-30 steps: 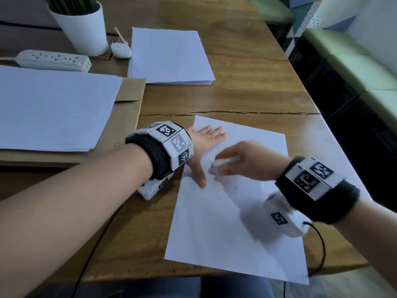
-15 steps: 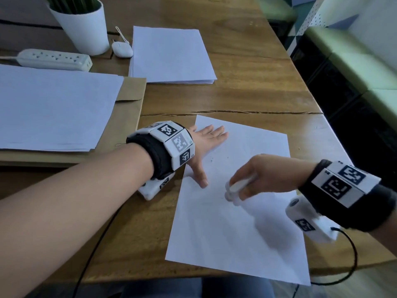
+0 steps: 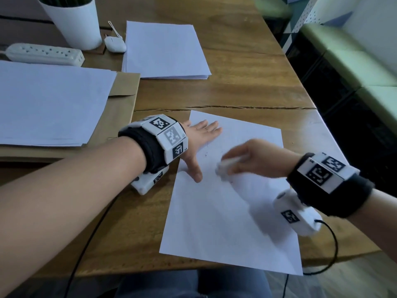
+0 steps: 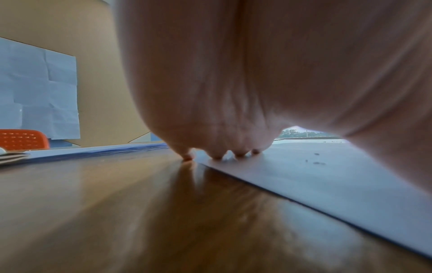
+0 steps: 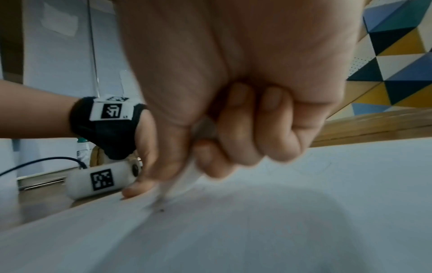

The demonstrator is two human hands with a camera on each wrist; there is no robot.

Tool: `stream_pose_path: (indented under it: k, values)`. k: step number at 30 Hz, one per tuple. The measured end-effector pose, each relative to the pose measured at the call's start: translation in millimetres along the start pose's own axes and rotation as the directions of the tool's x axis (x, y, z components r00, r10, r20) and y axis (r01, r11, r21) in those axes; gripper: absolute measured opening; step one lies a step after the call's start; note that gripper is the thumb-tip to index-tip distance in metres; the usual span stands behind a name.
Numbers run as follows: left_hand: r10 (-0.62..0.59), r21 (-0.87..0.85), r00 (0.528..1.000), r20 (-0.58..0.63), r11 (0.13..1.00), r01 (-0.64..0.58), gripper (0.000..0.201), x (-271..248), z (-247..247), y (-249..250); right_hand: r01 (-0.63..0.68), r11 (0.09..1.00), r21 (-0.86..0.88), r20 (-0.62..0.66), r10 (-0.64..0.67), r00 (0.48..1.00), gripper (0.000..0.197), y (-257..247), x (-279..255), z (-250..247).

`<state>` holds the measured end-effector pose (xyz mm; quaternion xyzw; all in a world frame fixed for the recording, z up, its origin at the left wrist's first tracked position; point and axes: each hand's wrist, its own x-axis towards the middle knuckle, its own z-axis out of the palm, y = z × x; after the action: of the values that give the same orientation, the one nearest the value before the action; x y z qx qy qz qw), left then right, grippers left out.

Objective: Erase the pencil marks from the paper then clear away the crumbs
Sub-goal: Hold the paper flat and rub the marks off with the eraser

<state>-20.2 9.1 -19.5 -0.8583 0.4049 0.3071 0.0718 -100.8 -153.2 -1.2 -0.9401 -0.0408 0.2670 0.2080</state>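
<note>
Now the paper point(image 3: 225, 211) lies flat on the tabletop point(image 3: 247, 87), near the front edge. On its upper left corner the left hand point(image 3: 199, 143) presses down, fingers straight and spread, thumb stretched toward the person; in the left wrist view the fingertips point(image 4: 217, 157) touch the sheet at its edge. The right hand point(image 3: 255, 158) has its grip closed around a white eraser point(image 3: 227, 166), fingers curled, with the eraser's tip on the paper just right of the left thumb. Both are blurred. A few dark crumbs point(image 4: 315, 160) lie on the sheet near the left hand. Further back sit a paper stack point(image 3: 163, 50), a power strip point(image 3: 45, 53) and a white pot point(image 3: 75, 22).
</note>
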Motion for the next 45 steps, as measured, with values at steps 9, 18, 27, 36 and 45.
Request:
stream_pose_path:
  k: [9, 18, 27, 36, 45]
  values:
    - [-0.005, 0.002, 1.000, 0.016, 1.000, 0.005, 0.130, -1, -1, 0, 0.004, 1.000, 0.006, 0.213, -0.005, 0.977, 0.023, 6, -22, 5]
    - [-0.015, -0.006, 1.000, 0.019, 1.000, 0.015, 0.131, -1, 0, 2, -0.024, 0.999, 0.048, 0.049, 0.022, 0.999, 0.034, 8, -26, 13]
    - [-0.023, 0.002, 1.000, 0.022, 1.000, 0.023, 0.131, -1, -1, 3, -0.015, 0.991, 0.133, -0.184, 0.039, 0.982, 0.027, 9, -3, 4]
    - [-0.024, -0.002, 0.999, 0.033, 1.000, 0.024, 0.132, -2, -2, 2, -0.026, 0.998, 0.058, -0.125, 0.033, 0.992, 0.033, 7, -3, 1]
    - [-0.017, 0.007, 0.999, 0.039, 1.000, 0.017, 0.132, 0, -1, 1, -0.046, 0.998, -0.051, 0.058, 0.049, 0.997, 0.027, 9, -15, -5]
